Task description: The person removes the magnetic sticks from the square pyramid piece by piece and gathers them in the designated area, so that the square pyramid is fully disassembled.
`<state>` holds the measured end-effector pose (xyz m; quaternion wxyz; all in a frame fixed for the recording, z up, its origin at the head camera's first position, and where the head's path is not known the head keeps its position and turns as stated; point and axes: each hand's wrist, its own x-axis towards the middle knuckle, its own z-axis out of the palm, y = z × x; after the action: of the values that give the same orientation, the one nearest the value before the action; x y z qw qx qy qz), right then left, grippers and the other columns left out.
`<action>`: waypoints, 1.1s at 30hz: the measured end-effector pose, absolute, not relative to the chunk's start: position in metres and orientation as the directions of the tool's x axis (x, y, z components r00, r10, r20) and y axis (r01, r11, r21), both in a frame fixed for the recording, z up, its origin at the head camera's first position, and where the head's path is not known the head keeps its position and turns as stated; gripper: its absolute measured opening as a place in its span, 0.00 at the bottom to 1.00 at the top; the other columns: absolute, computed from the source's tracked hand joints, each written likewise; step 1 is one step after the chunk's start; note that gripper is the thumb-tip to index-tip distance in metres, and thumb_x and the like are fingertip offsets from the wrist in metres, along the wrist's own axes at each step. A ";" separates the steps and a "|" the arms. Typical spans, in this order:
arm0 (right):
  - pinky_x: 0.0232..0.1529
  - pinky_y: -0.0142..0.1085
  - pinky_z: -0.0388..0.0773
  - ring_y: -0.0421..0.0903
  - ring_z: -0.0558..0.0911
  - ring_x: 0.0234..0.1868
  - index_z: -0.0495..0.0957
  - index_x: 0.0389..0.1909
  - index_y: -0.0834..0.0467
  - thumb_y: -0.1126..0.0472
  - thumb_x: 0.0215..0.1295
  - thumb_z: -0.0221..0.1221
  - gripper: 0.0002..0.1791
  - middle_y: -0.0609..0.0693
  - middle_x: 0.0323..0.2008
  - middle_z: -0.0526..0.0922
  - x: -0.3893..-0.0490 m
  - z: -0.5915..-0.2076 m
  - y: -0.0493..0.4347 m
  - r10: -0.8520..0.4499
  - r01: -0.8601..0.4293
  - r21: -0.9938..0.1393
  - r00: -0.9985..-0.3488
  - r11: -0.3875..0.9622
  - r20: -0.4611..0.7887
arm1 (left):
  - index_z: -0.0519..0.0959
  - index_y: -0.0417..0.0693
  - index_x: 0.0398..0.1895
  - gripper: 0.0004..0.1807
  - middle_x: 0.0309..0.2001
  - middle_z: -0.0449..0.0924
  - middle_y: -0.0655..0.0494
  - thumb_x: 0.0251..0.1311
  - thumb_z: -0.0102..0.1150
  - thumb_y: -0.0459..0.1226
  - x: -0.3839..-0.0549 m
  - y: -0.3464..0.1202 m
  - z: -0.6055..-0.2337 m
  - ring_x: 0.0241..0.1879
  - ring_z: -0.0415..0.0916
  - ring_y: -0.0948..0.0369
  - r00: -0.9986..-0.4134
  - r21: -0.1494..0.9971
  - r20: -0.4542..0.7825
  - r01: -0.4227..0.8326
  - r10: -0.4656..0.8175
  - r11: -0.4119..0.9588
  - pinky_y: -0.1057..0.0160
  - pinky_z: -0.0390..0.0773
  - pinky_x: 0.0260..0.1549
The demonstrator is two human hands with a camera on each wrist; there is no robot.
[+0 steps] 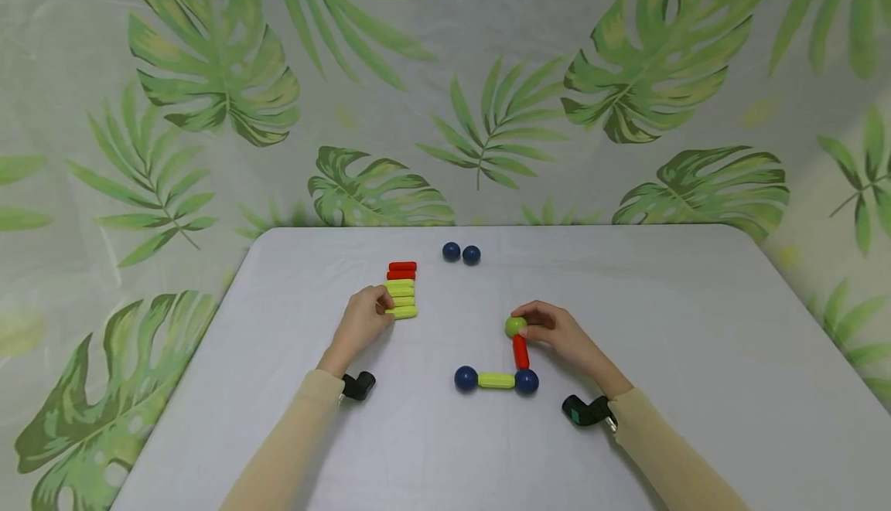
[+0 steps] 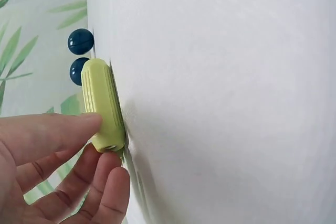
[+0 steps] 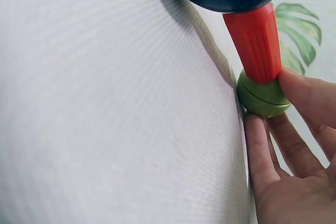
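Observation:
My left hand is at the near end of a row of rods and pinches a yellow-green rod by its left end, thumb against its side. My right hand holds a green ball between thumb and fingers. A red rod joins that ball to a dark blue ball. From there another yellow-green rod runs left to a second blue ball, making an L shape. The right wrist view shows the red rod touching the green ball.
Beyond my left hand, the row continues with more yellow-green rods and two red rods. Two loose blue balls sit near the far edge of the white table. A leaf-patterned cloth hangs behind.

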<state>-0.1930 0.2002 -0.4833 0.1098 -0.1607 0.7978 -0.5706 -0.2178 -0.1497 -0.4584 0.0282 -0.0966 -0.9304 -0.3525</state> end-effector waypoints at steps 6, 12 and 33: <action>0.50 0.31 0.74 0.56 0.75 0.53 0.75 0.53 0.64 0.65 0.66 0.59 0.16 0.60 0.52 0.77 -0.192 -0.483 0.200 -0.378 -0.127 -0.945 -0.926 0.301 0.004 | 0.76 0.41 0.35 0.09 0.34 0.71 0.49 0.52 0.66 0.26 -0.212 -0.139 -0.454 0.35 0.70 0.55 -0.926 0.669 0.177 0.361 0.333 0.649 0.60 0.73 0.37; 0.53 0.38 0.74 0.56 0.75 0.53 0.75 0.53 0.63 0.64 0.66 0.59 0.16 0.60 0.53 0.77 -0.191 -0.482 0.200 -0.373 -0.127 -0.943 -0.928 0.308 0.003 | 0.74 0.45 0.49 0.18 0.42 0.74 0.54 0.57 0.66 0.38 -0.183 -0.098 -0.446 0.42 0.71 0.58 -0.695 0.734 -0.039 0.467 0.718 0.493 0.64 0.75 0.41; 0.56 0.46 0.72 0.56 0.75 0.53 0.75 0.53 0.63 0.65 0.66 0.59 0.16 0.60 0.53 0.76 -0.192 -0.481 0.198 -0.365 -0.121 -0.939 -0.931 0.321 -0.005 | 0.76 0.43 0.48 0.16 0.45 0.74 0.52 0.57 0.65 0.30 -0.202 -0.063 -0.452 0.45 0.73 0.57 -0.818 0.710 0.072 0.444 0.570 0.546 0.64 0.76 0.46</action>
<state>-0.1920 0.1978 -0.4814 0.1085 -0.1507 0.8053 -0.5630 -0.2022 -0.0632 -0.4516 -0.0837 -0.2896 -0.8753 -0.3781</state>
